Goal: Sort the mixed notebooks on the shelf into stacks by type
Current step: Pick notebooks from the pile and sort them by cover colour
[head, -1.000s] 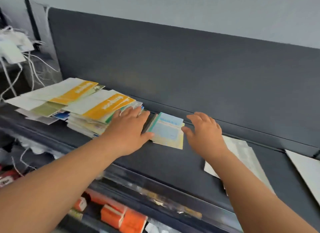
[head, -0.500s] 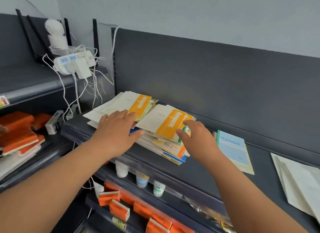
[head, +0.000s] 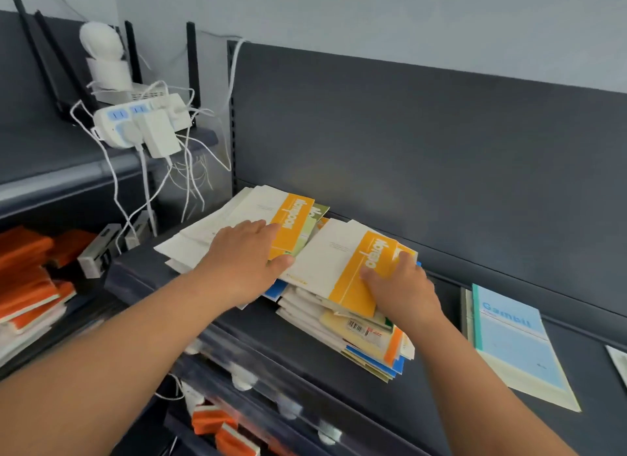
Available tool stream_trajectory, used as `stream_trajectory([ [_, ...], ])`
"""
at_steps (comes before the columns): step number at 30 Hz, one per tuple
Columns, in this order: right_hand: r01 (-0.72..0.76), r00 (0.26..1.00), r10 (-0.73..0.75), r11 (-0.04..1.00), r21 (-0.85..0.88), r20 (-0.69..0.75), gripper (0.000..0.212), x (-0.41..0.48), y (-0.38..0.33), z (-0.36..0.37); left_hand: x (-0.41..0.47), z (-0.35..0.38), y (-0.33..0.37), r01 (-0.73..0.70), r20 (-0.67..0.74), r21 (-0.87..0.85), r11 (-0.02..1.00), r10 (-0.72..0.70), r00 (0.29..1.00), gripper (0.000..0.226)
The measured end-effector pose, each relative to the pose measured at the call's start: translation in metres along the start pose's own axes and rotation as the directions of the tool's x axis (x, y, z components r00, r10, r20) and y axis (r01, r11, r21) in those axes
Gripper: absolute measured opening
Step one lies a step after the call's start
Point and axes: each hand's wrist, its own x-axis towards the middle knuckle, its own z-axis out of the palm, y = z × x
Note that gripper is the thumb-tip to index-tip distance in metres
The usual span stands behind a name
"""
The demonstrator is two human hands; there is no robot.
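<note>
While my left hand (head: 244, 255) lay flat, fingers straight, on the left orange-banded notebook (head: 271, 214), my right hand (head: 403, 286) pinched the right orange-banded notebook (head: 339, 262) atop the mixed pile (head: 359, 333); its long axis ran leftward from those fingers, toward my left thumb.

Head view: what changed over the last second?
Right hand moved left, from beside the light-blue notebook onto the white notebook with an orange band atop the right pile; grip unclear. Left hand shifted left, flat on the other white-and-orange notebook. Light-blue notebook stayed flat on the dark grey shelf.
</note>
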Motion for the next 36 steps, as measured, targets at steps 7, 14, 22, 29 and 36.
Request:
stream_trajectory([
  [7,-0.173,0.985,0.165,0.965,0.199,0.058,0.075,0.012,-0.001,0.0,0.054,0.022,0.022,-0.217,0.187,0.019,0.976,0.21,0.96,0.066],
  [14,-0.292,0.955,0.292,0.904,0.313,0.048,0.044,0.007,0.0,-0.015,0.061,0.033,0.044,-0.385,0.304,-0.007,0.923,0.368,0.878,0.074],
  [22,-0.426,0.896,0.443,0.84,0.336,0.029,0.061,0.006,-0.001,-0.01,0.069,0.03,0.049,-0.399,0.336,-0.107,0.911,0.411,0.847,0.076],
  [29,-0.456,0.869,0.487,0.722,0.52,0.086,0.047,0.007,0.018,-0.017,0.061,0.028,0.057,-0.323,0.375,-0.385,0.865,0.466,0.801,0.076],
  [36,-0.396,0.877,0.401,0.291,0.871,0.265,0.02,0.007,0.031,-0.031,0.067,0.011,0.065,0.088,0.241,-0.904,0.418,0.33,0.913,0.053],
])
